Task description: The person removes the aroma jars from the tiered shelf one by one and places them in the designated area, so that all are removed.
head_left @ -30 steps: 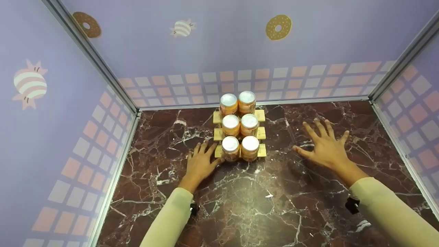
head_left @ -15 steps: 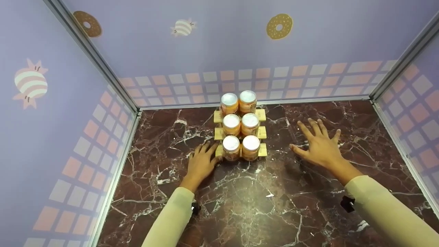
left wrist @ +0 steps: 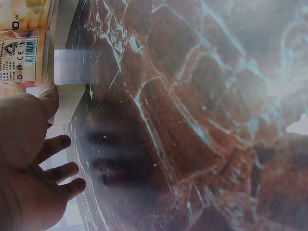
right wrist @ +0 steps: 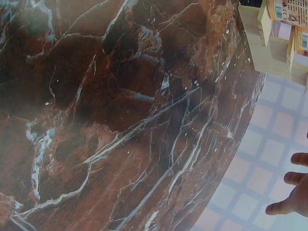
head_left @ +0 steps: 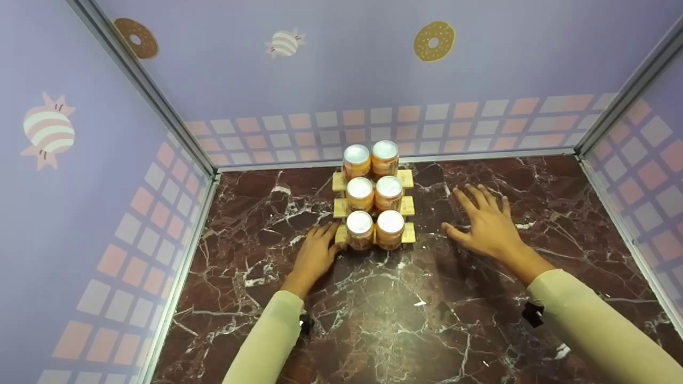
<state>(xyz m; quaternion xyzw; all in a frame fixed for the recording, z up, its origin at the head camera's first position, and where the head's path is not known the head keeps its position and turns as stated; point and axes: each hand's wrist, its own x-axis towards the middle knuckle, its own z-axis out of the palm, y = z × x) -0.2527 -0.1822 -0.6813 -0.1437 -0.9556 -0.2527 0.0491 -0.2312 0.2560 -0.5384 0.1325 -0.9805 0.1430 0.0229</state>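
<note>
A stepped rack of pale wood (head_left: 407,233) stands near the back wall. It bears several orange jars with white lids (head_left: 389,192), two on each of its three steps. My left hand (head_left: 314,252) is at the rack's left front corner, fingers extended and thumb near the lowest step; in the left wrist view the thumb (left wrist: 49,98) meets the wooden edge below a printed label (left wrist: 19,57). My right hand (head_left: 486,229) hovers to the right of the rack, fingers spread, holding nothing. The right wrist view catches its fingertips (right wrist: 293,178) and the rack's side (right wrist: 269,53).
The tabletop (head_left: 384,325) is dark red marble-patterned with white veins. A small white scrap (head_left: 420,304) lies on it in front of the rack. Purple panels with printed sweets enclose the back wall (head_left: 352,69), left wall (head_left: 80,202) and right wall (head_left: 659,160).
My right hand has moved left, closer to the rack, with its fingers still spread. The left hand has barely shifted at the corner, and the rack and jars have stayed put.
</note>
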